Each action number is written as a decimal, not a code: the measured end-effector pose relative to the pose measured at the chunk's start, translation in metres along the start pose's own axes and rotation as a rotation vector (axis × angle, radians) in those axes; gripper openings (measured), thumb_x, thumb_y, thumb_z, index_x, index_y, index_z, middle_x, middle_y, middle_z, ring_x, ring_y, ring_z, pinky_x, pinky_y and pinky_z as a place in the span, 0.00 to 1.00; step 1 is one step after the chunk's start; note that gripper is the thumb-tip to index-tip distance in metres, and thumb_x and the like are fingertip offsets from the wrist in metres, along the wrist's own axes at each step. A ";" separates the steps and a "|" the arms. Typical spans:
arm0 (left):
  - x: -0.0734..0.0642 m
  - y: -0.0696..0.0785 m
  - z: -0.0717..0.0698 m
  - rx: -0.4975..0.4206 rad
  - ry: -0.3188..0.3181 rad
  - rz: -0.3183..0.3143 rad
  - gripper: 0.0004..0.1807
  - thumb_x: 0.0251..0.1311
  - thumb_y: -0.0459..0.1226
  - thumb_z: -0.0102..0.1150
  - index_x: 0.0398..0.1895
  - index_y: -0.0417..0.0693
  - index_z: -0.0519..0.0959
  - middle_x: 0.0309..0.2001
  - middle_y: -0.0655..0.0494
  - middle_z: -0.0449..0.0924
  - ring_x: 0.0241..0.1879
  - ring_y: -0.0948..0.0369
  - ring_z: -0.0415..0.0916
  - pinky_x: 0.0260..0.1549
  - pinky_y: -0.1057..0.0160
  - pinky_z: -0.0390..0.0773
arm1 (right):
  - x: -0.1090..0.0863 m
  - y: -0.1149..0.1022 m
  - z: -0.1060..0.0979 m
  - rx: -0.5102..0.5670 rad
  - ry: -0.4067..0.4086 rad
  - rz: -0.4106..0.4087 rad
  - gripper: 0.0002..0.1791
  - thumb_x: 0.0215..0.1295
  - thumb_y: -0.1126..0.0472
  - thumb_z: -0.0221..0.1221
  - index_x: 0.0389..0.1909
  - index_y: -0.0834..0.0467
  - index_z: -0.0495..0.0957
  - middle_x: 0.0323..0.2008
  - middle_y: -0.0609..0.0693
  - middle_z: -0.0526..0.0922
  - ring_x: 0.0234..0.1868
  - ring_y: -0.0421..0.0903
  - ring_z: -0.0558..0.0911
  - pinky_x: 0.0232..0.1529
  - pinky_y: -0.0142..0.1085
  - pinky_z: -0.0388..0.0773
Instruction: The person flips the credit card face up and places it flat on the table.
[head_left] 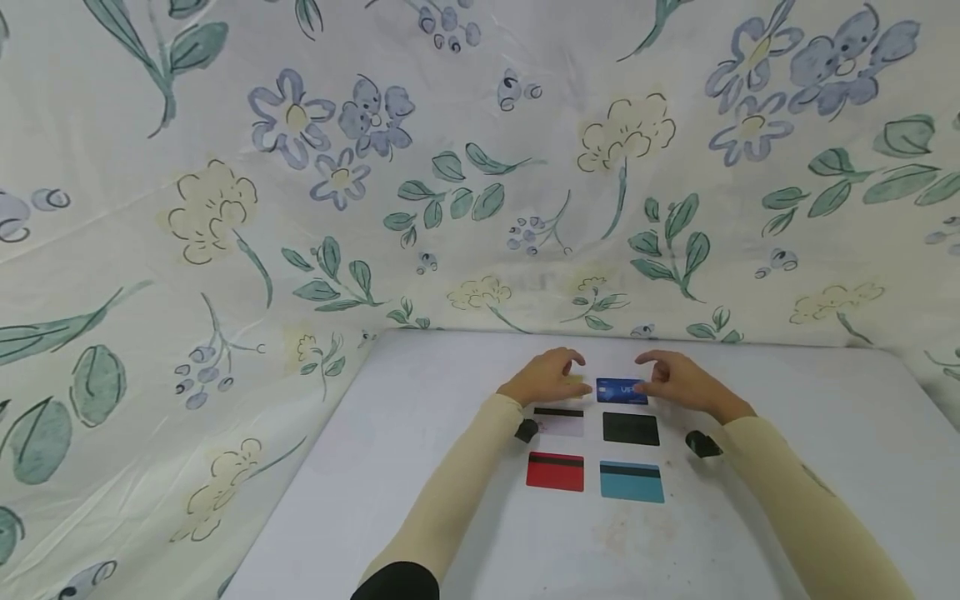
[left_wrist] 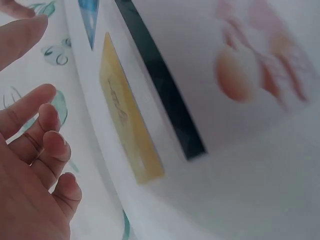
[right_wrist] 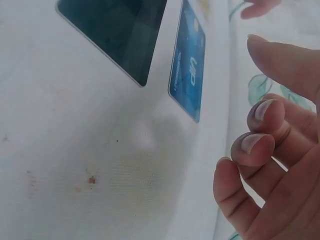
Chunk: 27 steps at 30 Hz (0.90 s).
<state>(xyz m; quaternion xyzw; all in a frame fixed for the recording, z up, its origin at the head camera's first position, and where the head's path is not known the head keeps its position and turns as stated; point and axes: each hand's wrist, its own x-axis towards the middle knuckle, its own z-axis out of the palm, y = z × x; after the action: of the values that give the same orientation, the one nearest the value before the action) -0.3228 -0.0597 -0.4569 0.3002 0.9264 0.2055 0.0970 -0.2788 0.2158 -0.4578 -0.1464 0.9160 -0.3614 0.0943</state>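
My left hand (head_left: 547, 377) hovers with loosely bent fingers over a yellow card (left_wrist: 127, 120), which it mostly hides in the head view. Nothing is between its fingers. Beside it, my right hand (head_left: 684, 383) is held with bent fingers and no object in them; its thumb overlaps a blue card marked VIP (head_left: 618, 391) in the head view. In the right wrist view, the VIP card (right_wrist: 189, 65) lies apart from the fingers. Closer to me lie a pale pink card (head_left: 560, 425) with a dark stripe and a black card (head_left: 631, 429).
A red card (head_left: 555, 472) and a light blue card (head_left: 632, 482), each with a dark stripe, form the nearest row on the white table (head_left: 420, 400). A flowered cloth (head_left: 480, 208) hangs behind the table and along its left side. Brownish stains (head_left: 626, 529) mark the tabletop.
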 end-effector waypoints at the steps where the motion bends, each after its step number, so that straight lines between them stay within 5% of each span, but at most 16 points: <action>1: -0.002 -0.002 0.000 -0.018 0.006 -0.003 0.32 0.65 0.54 0.65 0.66 0.46 0.76 0.42 0.55 0.75 0.41 0.62 0.71 0.41 0.65 0.72 | -0.001 0.000 0.000 0.001 0.003 -0.005 0.33 0.68 0.54 0.67 0.68 0.68 0.71 0.27 0.49 0.74 0.29 0.45 0.73 0.29 0.35 0.70; 27: -0.065 -0.014 -0.005 -0.136 0.068 -0.067 0.33 0.64 0.53 0.67 0.67 0.47 0.76 0.42 0.49 0.75 0.46 0.58 0.71 0.43 0.62 0.70 | -0.020 -0.028 0.029 0.104 0.059 -0.093 0.31 0.67 0.54 0.69 0.66 0.65 0.73 0.28 0.49 0.74 0.31 0.44 0.73 0.31 0.31 0.70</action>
<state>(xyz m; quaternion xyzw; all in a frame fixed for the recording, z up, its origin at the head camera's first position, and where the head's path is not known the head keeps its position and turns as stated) -0.2799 -0.1107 -0.4549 0.2547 0.9225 0.2749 0.0928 -0.2458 0.1845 -0.4577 -0.1729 0.8906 -0.4166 0.0576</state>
